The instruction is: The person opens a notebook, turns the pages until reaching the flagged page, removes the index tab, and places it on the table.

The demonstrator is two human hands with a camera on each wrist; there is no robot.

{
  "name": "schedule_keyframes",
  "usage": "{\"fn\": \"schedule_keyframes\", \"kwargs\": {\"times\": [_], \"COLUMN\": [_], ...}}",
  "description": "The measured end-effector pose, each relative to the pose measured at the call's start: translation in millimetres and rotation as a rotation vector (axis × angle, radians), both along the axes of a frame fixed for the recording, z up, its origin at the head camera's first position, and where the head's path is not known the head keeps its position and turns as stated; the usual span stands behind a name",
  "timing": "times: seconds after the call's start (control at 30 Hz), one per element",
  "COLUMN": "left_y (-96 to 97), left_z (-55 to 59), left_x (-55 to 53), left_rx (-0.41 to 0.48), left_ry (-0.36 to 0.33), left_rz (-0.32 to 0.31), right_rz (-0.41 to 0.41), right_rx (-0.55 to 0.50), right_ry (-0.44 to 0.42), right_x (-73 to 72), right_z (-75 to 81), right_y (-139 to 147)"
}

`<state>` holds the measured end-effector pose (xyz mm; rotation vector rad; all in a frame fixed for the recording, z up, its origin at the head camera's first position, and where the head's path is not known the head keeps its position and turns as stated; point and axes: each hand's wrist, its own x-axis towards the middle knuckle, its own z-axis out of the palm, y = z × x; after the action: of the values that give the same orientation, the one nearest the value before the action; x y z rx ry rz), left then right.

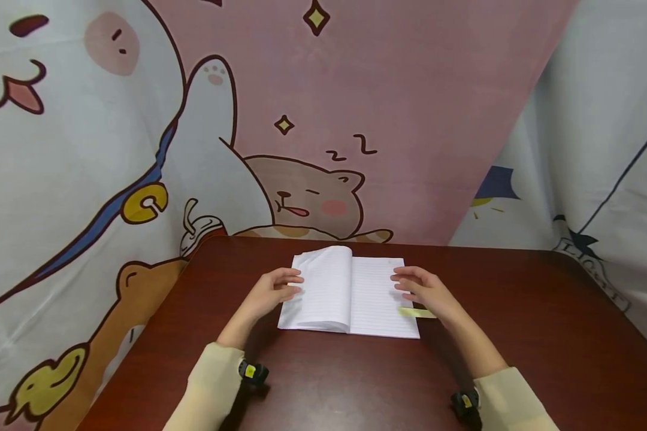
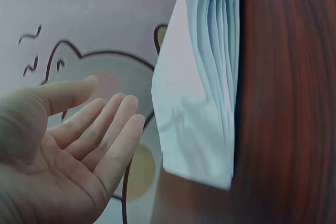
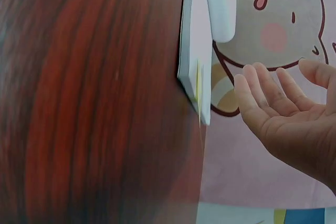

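Note:
An open notebook [image 1: 377, 293] with lined white pages lies on the table, its left-hand pages bulging up toward the middle. A yellow-green paper strip [image 1: 416, 312] sticks out past its right edge. My left hand [image 1: 272, 290] hovers at the notebook's left edge, fingers relaxed and holding nothing; in the left wrist view that hand [image 2: 79, 150] stands apart from the fanned pages [image 2: 191, 129]. Over the right edge is my right hand [image 1: 423, 290], fingers loosely bent with nothing in them. The right wrist view shows this hand [image 3: 286, 114] apart from the notebook [image 3: 197, 51].
The dark reddish-brown table [image 1: 323, 383] extends around the notebook. Behind it hangs a pink and white cartoon cloth [image 1: 410, 120], which also runs down the left and right sides. A small black device [image 1: 254, 372] is strapped on each wrist.

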<state>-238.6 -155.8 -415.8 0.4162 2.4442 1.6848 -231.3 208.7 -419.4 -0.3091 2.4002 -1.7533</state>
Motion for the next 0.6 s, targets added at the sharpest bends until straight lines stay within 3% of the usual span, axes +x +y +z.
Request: {"fn": "schedule_keyframes", "kwargs": {"times": [0.23, 0.47, 0.6], "left_y": [33.0, 63.4, 76.7], "left_z": [9.6, 14.5, 13.3], "left_x": [2.5, 6.2, 7.7], "left_rx": [-0.064, -0.085, -0.148], "left_ry": [0.159, 0.229, 0.268], "left_rz": [-0.038, -0.063, -0.094], "right_rz": [-0.039, -0.052, -0.039], "right_rx": [0.033, 0.095, 0.115], "right_ry": [0.042, 0.036, 0.027], "right_x": [-1.4, -2.9, -3.0], "right_z": [0.2, -4.7, -8.2], "right_y": [12.7, 22.7, 25.5]}}
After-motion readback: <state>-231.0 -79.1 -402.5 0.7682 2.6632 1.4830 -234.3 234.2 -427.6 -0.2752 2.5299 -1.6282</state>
